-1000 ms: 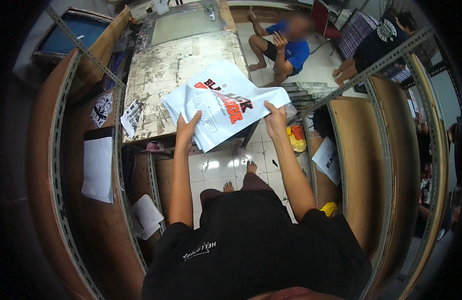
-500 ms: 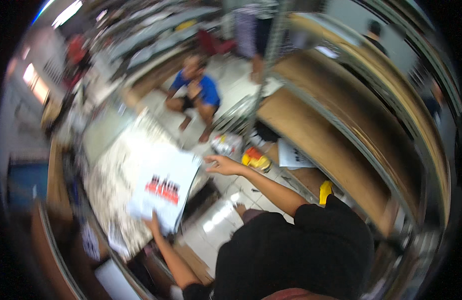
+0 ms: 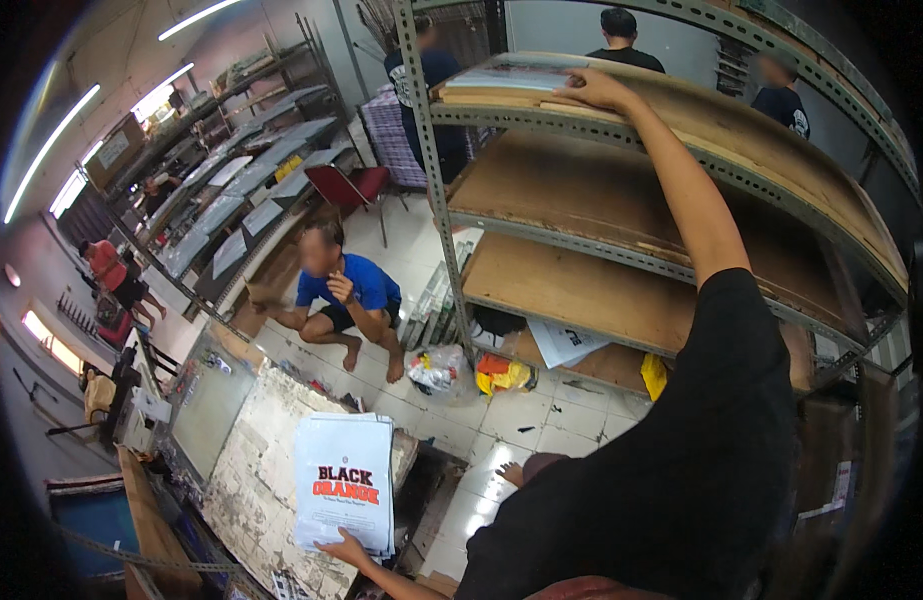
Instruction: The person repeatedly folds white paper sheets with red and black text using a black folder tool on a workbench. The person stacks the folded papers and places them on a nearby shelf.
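Note:
A stack of white sheets (image 3: 343,455) with black and orange print lies on the worn, whitish work table (image 3: 246,470). At its lower edge rests my left hand (image 3: 349,550), its fingers extended and touching the paper-like sheets. My right arm stretches up to the top shelf of the metal rack. There my right hand (image 3: 596,90) has its fingers bent at the edge of a pile of pale, glossy sheets (image 3: 511,78); its fingertips are pressed close on them, and the underside of the grip is hidden.
Wooden shelves (image 3: 571,290) in a perforated metal frame stand at the right. A person in blue (image 3: 346,290) squats beyond the table. Plastic bags (image 3: 441,372) and a yellow-red bundle (image 3: 503,374) lie on the tiled floor. A red chair (image 3: 351,190) stands farther back.
My right hand has left the printed stack's side and gone up to the top shelf. My left hand stays at the stack's lower edge. The view has turned.

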Demonstrator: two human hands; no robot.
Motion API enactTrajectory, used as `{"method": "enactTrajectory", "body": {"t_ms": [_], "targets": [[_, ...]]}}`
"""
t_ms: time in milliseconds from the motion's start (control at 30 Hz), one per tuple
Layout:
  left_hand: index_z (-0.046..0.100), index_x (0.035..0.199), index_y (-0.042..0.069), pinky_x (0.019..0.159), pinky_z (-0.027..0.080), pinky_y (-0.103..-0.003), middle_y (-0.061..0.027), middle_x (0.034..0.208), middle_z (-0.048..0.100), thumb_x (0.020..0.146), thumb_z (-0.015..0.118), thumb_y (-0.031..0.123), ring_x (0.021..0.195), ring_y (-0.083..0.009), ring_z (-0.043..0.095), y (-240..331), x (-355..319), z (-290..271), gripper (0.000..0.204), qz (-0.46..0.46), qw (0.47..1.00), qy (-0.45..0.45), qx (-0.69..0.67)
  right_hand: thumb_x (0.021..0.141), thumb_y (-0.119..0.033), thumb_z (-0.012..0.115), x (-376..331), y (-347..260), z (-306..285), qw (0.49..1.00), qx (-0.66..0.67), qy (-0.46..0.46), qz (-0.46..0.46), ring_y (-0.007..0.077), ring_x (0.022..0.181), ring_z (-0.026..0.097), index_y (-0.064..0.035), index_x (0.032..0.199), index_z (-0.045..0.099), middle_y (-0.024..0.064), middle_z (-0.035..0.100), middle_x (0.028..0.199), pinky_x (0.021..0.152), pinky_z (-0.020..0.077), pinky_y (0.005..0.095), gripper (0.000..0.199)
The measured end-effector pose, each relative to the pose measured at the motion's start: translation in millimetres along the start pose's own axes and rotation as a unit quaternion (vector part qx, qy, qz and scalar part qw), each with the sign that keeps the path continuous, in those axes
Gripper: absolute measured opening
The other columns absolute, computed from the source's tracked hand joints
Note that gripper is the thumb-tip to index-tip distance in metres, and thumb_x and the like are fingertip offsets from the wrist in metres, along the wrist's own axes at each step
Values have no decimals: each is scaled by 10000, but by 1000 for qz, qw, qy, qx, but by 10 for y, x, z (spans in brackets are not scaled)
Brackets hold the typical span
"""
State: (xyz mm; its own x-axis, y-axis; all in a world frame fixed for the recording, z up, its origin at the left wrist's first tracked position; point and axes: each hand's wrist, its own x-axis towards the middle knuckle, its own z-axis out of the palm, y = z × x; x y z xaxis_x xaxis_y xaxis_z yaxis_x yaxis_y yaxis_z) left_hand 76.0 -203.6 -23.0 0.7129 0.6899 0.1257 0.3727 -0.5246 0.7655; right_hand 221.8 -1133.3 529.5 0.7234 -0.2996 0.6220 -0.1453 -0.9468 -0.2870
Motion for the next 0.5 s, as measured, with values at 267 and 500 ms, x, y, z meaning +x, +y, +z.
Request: {"method": "enactTrajectory", "body": {"t_ms": [267, 500], "targets": [[374, 1439, -52, 1018, 448, -481, -285, 1374, 446, 903, 698, 144, 1178, -437, 526, 816, -527, -419, 656, 66, 996, 54, -19, 874, -350, 672, 328, -2, 130, 993, -89, -41, -59, 366, 1060, 642, -94, 1139, 741, 184, 684, 1183, 931, 499, 469, 375], [468, 1392, -16, 990, 474, -339, -166, 1246, 623, 994, 599, 127, 1134, -219, 598, 3081, -1612, -179, 444, 113, 896, -335, -269, 813, -271, 683, -957, -1047, -382, 950, -241, 128, -150, 320, 1039, 597, -59, 953, 735, 137, 677, 1000, 927, 440, 456, 259]]}}
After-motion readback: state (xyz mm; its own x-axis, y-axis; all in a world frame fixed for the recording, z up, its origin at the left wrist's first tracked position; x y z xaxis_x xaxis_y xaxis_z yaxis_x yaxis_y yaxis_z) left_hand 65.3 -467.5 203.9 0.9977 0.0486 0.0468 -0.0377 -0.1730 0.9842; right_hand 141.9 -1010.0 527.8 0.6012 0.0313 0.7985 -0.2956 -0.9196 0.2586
